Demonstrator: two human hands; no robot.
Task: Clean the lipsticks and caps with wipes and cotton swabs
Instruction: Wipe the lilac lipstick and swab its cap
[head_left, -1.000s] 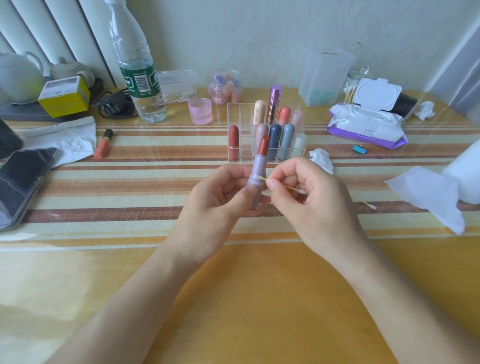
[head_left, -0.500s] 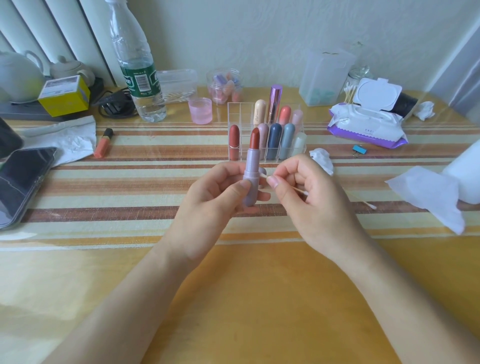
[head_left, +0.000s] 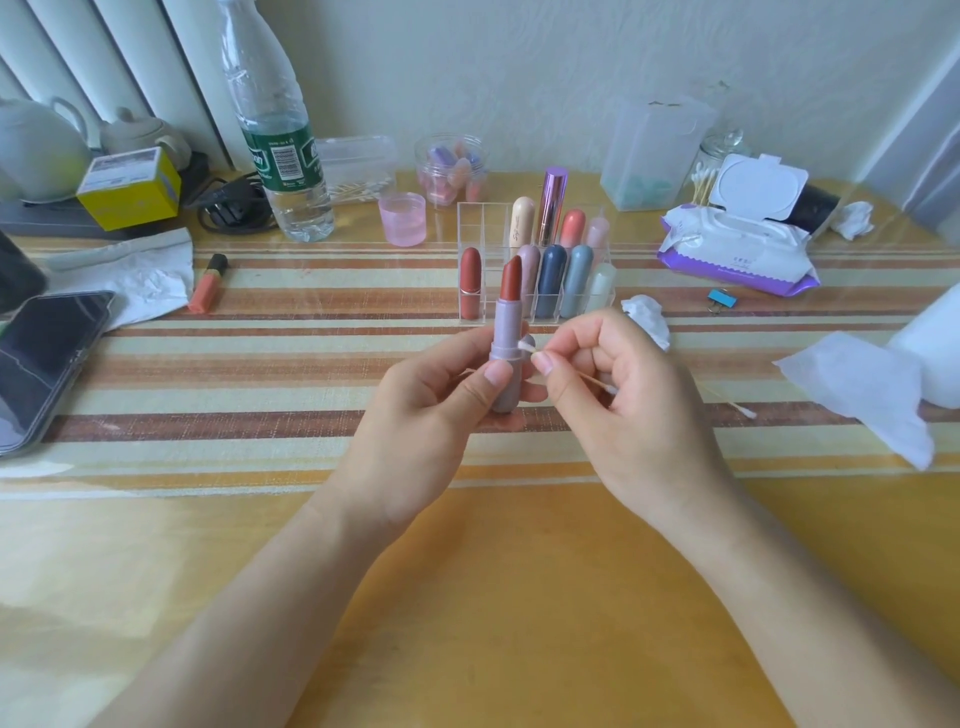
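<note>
Head view, far left: phone (head_left: 41, 358) and an orange tube (head_left: 208, 283) lie well apart from my work, out of the way.
Left hand (head_left: 431, 395): gripping the lipstick (head_left: 506, 332) low on its base, thumb across the front, fingers curled behind. My forearm angles in from the bottom edge.
Lipstick: uncapped and upright, red bullet wound up, held at table centre just in front of the rack (head_left: 483, 223). I keep it vertical so the collar faces my other hand.
Swab (head_left: 527, 345): its tip touches the tube's right side at the collar, below the bullet. That groove is where smears gather, I reckon.
Right hand (head_left: 623, 395): thumb and forefinger pinch the shaft close to the working tip for control. The other fingers curl loosely and the far tip pokes out past them.
Rack: more lipsticks stand in it, waiting their turn.
Right side: wipes pack (head_left: 737, 254) sits with its lid flipped open, ready. A spare swab (head_left: 727, 402) and a tissue (head_left: 862, 389) lie near my right hand.
</note>
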